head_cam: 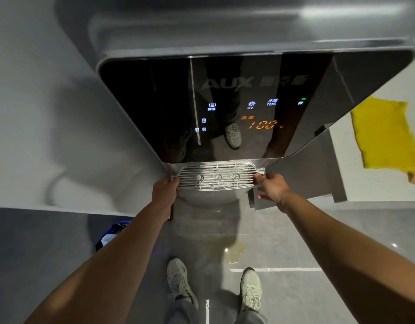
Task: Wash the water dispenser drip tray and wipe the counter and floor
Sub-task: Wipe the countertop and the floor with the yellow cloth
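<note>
The silver slatted drip tray (217, 176) sits at the foot of the water dispenser (225, 108), whose black glass front shows lit icons and "100". My left hand (165, 191) grips the tray's left end, fingers curled under its edge. At the tray's right end my right hand (272, 187) touches the corner with its fingertips, the fingers fairly straight. A yellow cloth (386, 134) lies on the white counter (375, 190) to the right of the dispenser. On the grey tiled floor (295, 242) a yellowish puddle (234, 252) lies just ahead of my right shoe.
A grey wall (49, 113) stands left of the dispenser. A blue and white object (112, 232) shows low on the left behind my forearm. My two shoes (178, 279) stand on the tiles below the tray. A small brown scrap (414, 177) lies by the cloth.
</note>
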Available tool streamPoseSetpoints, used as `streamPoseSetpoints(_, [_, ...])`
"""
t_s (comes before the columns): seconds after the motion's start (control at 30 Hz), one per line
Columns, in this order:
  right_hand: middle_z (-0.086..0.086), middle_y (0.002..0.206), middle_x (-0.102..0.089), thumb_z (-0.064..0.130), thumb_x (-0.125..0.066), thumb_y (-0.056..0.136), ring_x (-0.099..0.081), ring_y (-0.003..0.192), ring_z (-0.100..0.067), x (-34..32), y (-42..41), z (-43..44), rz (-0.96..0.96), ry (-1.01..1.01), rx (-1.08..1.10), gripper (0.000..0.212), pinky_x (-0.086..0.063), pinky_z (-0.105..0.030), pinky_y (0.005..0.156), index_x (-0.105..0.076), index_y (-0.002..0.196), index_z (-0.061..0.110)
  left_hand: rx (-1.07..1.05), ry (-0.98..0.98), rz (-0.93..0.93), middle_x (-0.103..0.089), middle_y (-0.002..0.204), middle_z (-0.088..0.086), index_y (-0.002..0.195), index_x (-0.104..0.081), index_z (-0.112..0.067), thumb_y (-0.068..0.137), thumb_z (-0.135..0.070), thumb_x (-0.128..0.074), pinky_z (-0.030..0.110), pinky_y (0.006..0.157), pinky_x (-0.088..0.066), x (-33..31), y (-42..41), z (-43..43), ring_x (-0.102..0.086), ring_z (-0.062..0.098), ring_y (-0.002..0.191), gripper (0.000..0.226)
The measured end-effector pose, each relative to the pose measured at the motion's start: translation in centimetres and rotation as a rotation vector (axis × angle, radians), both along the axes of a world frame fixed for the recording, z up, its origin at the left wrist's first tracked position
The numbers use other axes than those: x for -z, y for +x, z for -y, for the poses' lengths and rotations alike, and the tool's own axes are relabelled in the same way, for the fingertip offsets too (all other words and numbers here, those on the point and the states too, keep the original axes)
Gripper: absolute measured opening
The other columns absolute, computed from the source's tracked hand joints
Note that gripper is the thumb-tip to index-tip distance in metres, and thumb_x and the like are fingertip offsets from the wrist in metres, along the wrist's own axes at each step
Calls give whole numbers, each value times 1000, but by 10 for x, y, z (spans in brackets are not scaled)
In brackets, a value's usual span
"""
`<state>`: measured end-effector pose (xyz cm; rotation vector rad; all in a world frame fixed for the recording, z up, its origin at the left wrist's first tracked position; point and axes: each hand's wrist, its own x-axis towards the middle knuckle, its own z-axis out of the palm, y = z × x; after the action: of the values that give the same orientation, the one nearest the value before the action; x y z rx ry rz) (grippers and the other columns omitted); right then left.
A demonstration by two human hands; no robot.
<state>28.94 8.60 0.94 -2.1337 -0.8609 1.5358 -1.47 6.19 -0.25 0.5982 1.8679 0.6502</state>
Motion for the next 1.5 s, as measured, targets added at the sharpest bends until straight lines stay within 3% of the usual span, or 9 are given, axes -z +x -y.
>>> streamPoseSetpoints(0.2, [1,102,-64,25,-67,99,-66,87,-25,-88,15,59,82,93,-169,39,-57,-58,94,-53,133,13,169,40,-118,-64,87,8,101,-70,-12,96,-22,-63,39,76,-47,-71,11,30,-58,28,86,13])
streamPoseSetpoints(0.37, [-2,94,-73,16,-69,94,-70,86,-14,-171,76,84,402,482,-259,13,-58,-39,85,-68,105,23,659,174,-102,-70,88,-5,110,-73,-17,98,-22,-66,25,75,-49,-145,37,61,-63,13,82,15])
streamPoseSetpoints(0.47, [-17,113,-69,12,-64,95,-66,103,-35,-200,123,59,618,669,-273,26,-54,-48,92,-65,121,13,828,324,-184,-74,107,-3,123,-70,-15,100,-23,-66,19,84,-53,-186,66,72,-70,10,96,24])
streamPoseSetpoints(0.63, [-26,163,-32,34,-48,107,-32,147,-45,-197,194,6,735,434,-615,66,-28,-51,119,-24,163,12,983,405,-248,-69,116,-10,133,-62,-26,102,-32,-61,26,89,-55,-231,126,70,-66,5,106,31])
streamPoseSetpoints(0.8, [-14,131,-58,57,-34,102,-55,116,-38,-178,220,0,1068,387,-869,56,-41,-47,90,-44,145,23,926,480,-294,-71,102,-17,123,-68,-28,98,-25,-68,18,83,-53,-250,197,67,-67,-3,94,25])
streamPoseSetpoints(0.9, [-9,120,-70,48,-28,104,-69,101,-35,-175,235,13,1054,360,-920,50,-42,-40,79,-45,142,19,894,475,-343,-73,100,-12,122,-69,-24,98,-20,-68,24,86,-54,-260,243,63,-68,1,94,25])
streamPoseSetpoints(1.0, [-10,107,-71,32,-63,95,-71,94,-36,-181,262,29,826,222,-794,55,-47,-39,71,-36,140,18,925,446,-402,-72,104,-10,126,-67,-26,98,-25,-66,29,87,-55,-266,289,52,-69,7,97,27])
streamPoseSetpoints(1.17, [-12,95,-65,53,-32,104,-67,87,-39,-220,317,63,577,259,-465,30,-55,-47,81,-42,106,24,980,464,-449,-71,112,2,126,-68,-18,96,-23,-69,36,96,-54,-259,362,23,-68,20,103,31])
streamPoseSetpoints(1.5, [2,59,-54,57,-42,99,-59,61,-37,-248,488,100,532,479,-134,31,-52,-49,59,-35,84,31,1292,574,-599,-44,161,13,148,-55,-15,96,-24,-61,40,124,-27,-198,548,-53,-38,34,150,53])
